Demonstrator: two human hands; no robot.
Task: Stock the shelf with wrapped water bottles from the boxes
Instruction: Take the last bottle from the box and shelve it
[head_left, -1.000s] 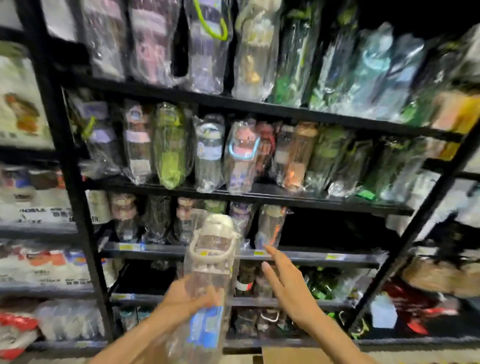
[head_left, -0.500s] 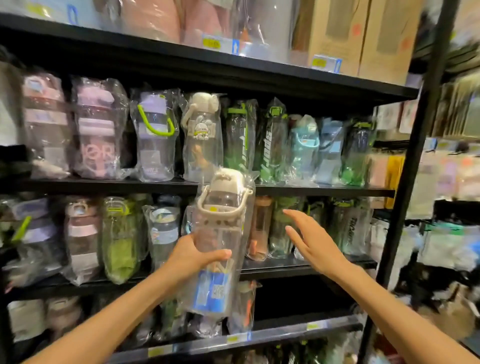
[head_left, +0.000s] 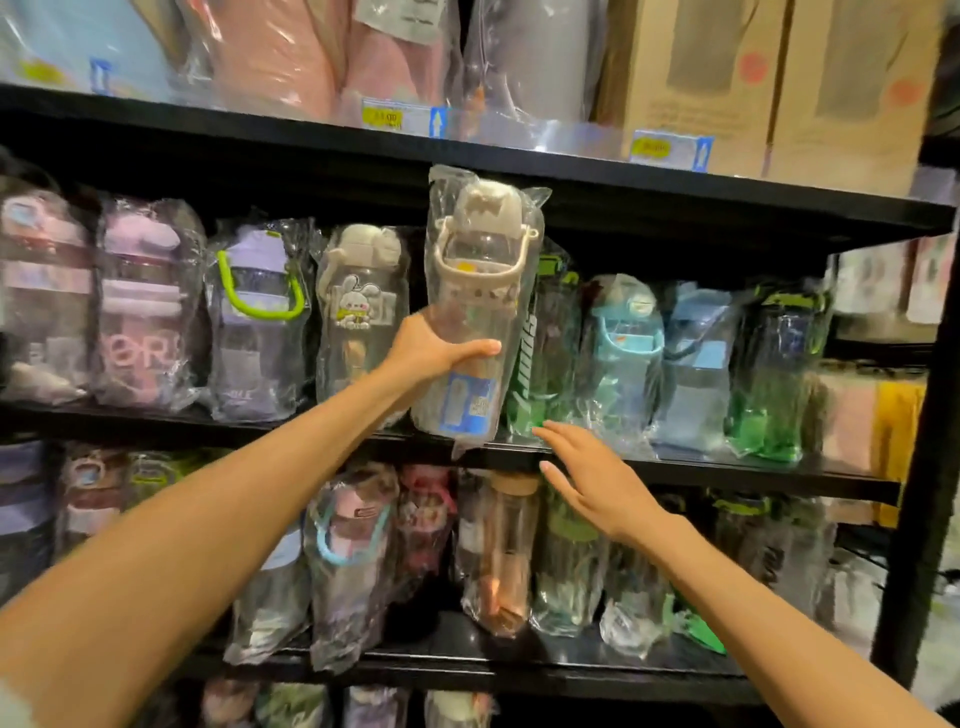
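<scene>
since half a second ago the wrapped bottle has risen from the level of the lower row to the middle shelf, and the right hand has moved up to that shelf's front edge.

a black metal shelf unit (head_left: 613, 179) fills the view, its boards packed with water bottles in clear plastic wrap. cardboard boxes (head_left: 769, 78) stand on the top board at its right end, with yellow price tags (head_left: 383, 117) along that board's front edge.

on the middle shelf (head_left: 727, 470) the row includes a bottle with a green loop handle (head_left: 257, 317), a cream bottle with a rabbit picture (head_left: 358, 317), a green bottle (head_left: 543, 358) and a teal bottle (head_left: 623, 358).

the left hand (head_left: 431, 351) grasps a wrapped bottle (head_left: 480, 306) round its middle, thumb across the front. this clear bottle has a beige lid and strap and a blue label low down. it is upright, slightly tilted, between the rabbit bottle and the green bottle, its base just above the shelf's front edge; whether it touches the board cannot be told.

the right hand (head_left: 597, 480) is released, fingers straight and spread, its fingertips at the front edge of the middle shelf, just below the green bottle.
</scene>
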